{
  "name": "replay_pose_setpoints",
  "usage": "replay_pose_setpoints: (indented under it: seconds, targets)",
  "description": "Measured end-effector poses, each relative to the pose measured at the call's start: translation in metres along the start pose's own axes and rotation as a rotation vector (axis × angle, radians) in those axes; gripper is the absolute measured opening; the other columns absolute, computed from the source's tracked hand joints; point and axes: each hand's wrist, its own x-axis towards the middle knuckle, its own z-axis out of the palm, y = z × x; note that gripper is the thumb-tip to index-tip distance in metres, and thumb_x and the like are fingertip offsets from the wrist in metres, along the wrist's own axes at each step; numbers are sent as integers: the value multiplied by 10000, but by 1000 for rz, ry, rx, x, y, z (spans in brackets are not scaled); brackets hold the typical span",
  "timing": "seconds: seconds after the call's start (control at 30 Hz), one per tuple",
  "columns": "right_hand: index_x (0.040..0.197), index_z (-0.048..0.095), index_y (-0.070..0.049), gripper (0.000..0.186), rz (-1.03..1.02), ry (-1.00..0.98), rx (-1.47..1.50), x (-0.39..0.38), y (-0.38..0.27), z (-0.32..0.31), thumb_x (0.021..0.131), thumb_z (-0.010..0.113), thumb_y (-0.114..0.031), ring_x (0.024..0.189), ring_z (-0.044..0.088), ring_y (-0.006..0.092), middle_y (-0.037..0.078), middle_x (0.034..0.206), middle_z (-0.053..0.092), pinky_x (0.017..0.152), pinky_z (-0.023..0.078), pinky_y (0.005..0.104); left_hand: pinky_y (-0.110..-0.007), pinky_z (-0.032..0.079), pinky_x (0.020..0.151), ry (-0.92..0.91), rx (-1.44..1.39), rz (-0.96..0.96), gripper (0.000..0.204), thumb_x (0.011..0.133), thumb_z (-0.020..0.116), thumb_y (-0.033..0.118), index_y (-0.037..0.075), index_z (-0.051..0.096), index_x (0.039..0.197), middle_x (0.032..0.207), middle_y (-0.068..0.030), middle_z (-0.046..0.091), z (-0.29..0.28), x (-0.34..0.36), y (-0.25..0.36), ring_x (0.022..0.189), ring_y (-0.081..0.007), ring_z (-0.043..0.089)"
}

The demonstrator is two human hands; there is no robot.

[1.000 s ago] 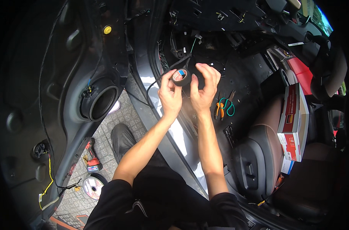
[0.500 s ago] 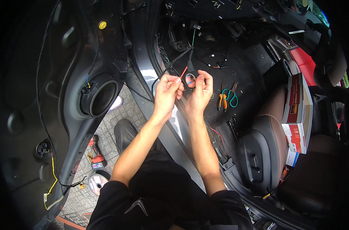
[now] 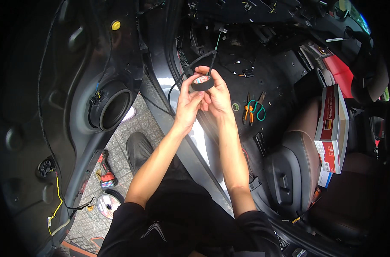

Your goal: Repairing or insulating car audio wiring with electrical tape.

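Note:
A roll of black tape (image 3: 203,85) with a printed white-and-red core sits tilted between my hands. My right hand (image 3: 219,99) is curled about the roll, its fingers bent over the far side. My left hand (image 3: 187,106) is closed close against it, one finger along the roll's left side and the thumb below. What the left fingers pinch is hidden. A black wrapped cable (image 3: 213,60) runs down from a thin green wire (image 3: 217,42) and disappears behind the roll and fingers. A second black cable (image 3: 177,81) loops to the left of my hands.
Orange-handled pliers (image 3: 247,112) and green-handled scissors (image 3: 259,110) lie on the car floor, beside a small green ring (image 3: 235,106). A tall box (image 3: 330,128) stands on the seat (image 3: 295,158). At left are the door panel's speaker opening (image 3: 116,109), a red power tool (image 3: 106,171) and a spool (image 3: 108,204).
The tape roll has moved left and turned in my hands, which have come together around it. The red wire seen between my fingers is now hidden. The small green ring is uncovered.

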Motion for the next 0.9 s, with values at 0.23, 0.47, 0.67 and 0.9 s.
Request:
replay_pose_setpoints:
  seconds: [0.23,0.47,0.67,0.9]
  targets:
    - [1102,673,-95,384,-1169,211,-1356,-33,1,8,725,685,-23,1033,556,268,31,1049,642,980,394,455,-218,447,615,-15,498,286,328,1008,462,51,67,517,1330,756,1,555,-15,12,-9,648,-63,508]
    - [1049,620,16,149,-545,337,-43,-52,31,17,946,599,-90,908,577,103,44,930,633,866,445,271,-225,462,570,62,168,1,151,1026,512,161,13,484,1014,825,-101,665,-13,1,4,620,-93,581]
    - [1005,639,4,156,-172,142,-26,-19,14,-1,968,629,-147,681,567,72,11,827,647,642,471,208,-217,457,589,-37,-325,-431,215,1033,506,202,3,560,1094,865,-74,660,-22,-4,13,637,-84,555]
    - [1094,658,-1,207,-35,-64,-157,-4,5,-13,959,635,-156,856,617,106,49,1027,680,789,508,255,-262,480,645,-84,-564,-490,211,1010,561,253,80,616,1117,905,-90,677,-28,-2,-6,676,-110,576]
